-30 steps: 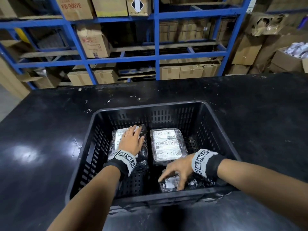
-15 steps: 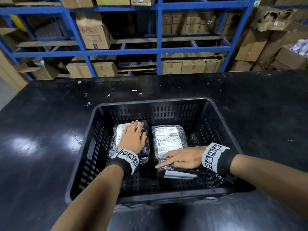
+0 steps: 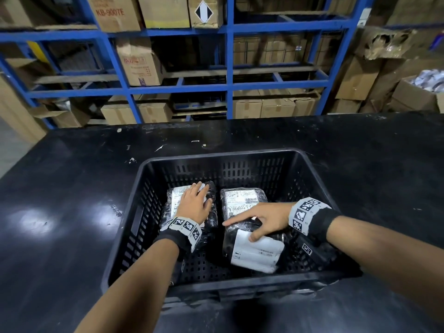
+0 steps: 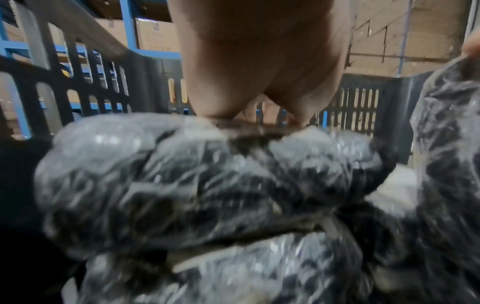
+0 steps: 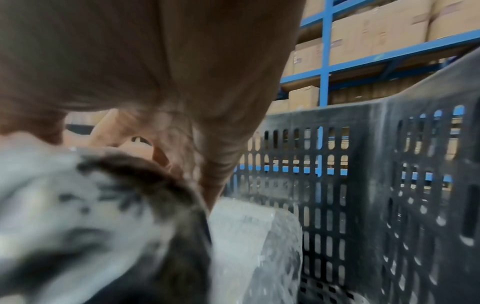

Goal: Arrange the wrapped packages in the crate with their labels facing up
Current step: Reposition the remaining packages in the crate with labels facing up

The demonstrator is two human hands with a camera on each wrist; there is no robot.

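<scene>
Left hand (image 3: 195,205) lies flat on one package (image 3: 176,200) in the crate (image 3: 319,171); right hand (image 3: 266,218) grips another package (image 3: 254,248).

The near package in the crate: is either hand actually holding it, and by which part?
The right hand grips the near package at its far top edge, thumb on the white label. The left hand only rests flat on the far-left package.

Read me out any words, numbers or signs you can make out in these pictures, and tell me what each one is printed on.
"KB-9007E", red print on a cardboard box on the top shelf.
A black-and-white diamond sign, no words, on a carton beside it.
Red and blue print on the tall box below: too blurred to read.
White labels on the far right package, near package and left package: text and barcode too small.
</scene>
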